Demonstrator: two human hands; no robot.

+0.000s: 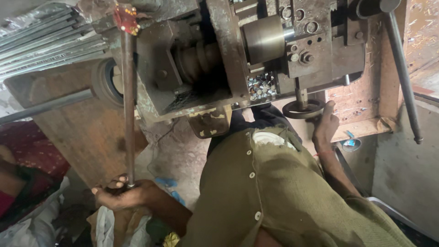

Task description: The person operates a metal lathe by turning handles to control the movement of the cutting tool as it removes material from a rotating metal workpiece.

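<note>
A long thin metal rod (129, 105) runs from the bottom left up into a grimy metal machine (238, 55). My left hand (123, 194) grips the rod's near end, fingers closed around it. My right hand (325, 126) rests with its fingers on a small round handwheel (302, 109) under the machine's right side. A heap of small shiny cut metal pieces (263, 87) lies in an opening of the machine, just left of the handwheel. My olive-green buttoned garment (279, 192) fills the lower middle.
A bundle of grey metal rods (45, 39) lies at the top left. A long lever bar (402, 68) hangs down at the right. A wooden bench (87, 132) stands under the machine, with red cloth (27, 151) and white bags (105, 226) at the left.
</note>
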